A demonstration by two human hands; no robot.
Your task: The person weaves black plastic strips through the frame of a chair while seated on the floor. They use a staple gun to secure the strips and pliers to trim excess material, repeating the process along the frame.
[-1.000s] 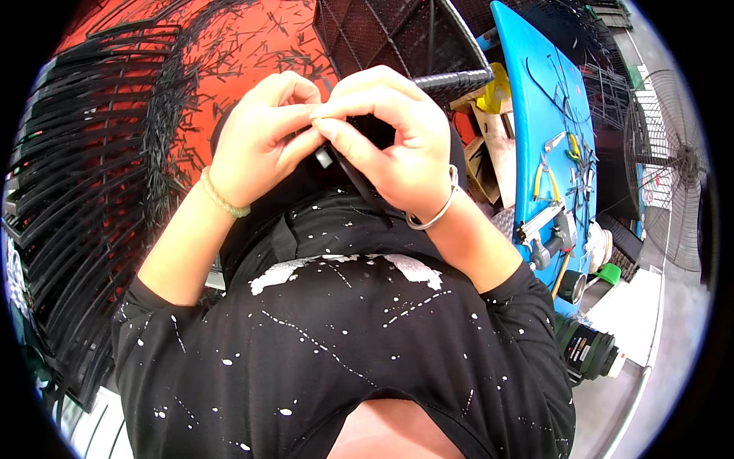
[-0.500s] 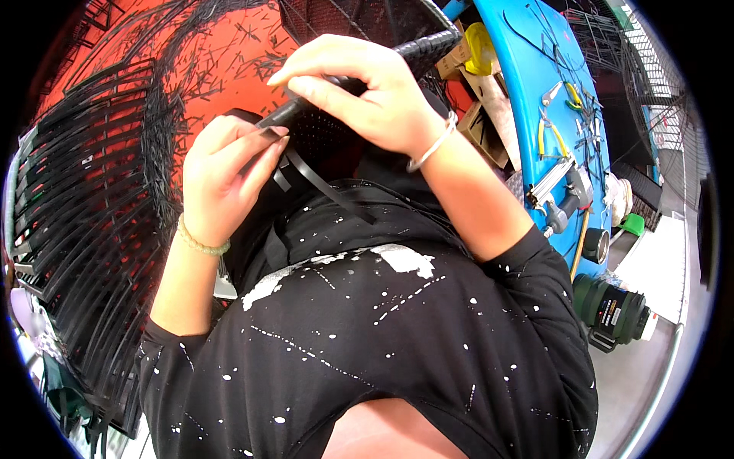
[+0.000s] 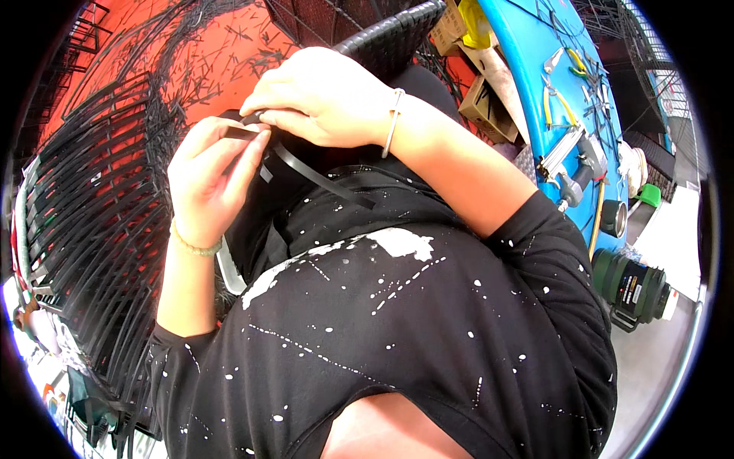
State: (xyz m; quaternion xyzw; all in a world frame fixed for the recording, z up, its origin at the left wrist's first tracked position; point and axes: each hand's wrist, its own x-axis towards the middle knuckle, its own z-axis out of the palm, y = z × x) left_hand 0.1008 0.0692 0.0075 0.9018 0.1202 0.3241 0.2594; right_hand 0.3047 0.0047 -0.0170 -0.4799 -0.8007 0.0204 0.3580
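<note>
My left hand pinches the end of a flat black plastic strip between thumb and fingers. My right hand is closed over the same strip just above it, fingertips meeting the left ones. The strip runs down across my black paint-spattered shirt. A woven black wicker piece lies just beyond my right hand. A thin bracelet sits on each wrist.
Many loose black strips fan out on the left over an orange floor littered with cut scraps. A blue workbench on the right carries pliers and a nail gun. A dark green flask stands lower right.
Both hands have moved apart from a tight two-handed pinch. The right hand rose toward the wicker piece and the left dropped lower, with the strip drawn out between them.
</note>
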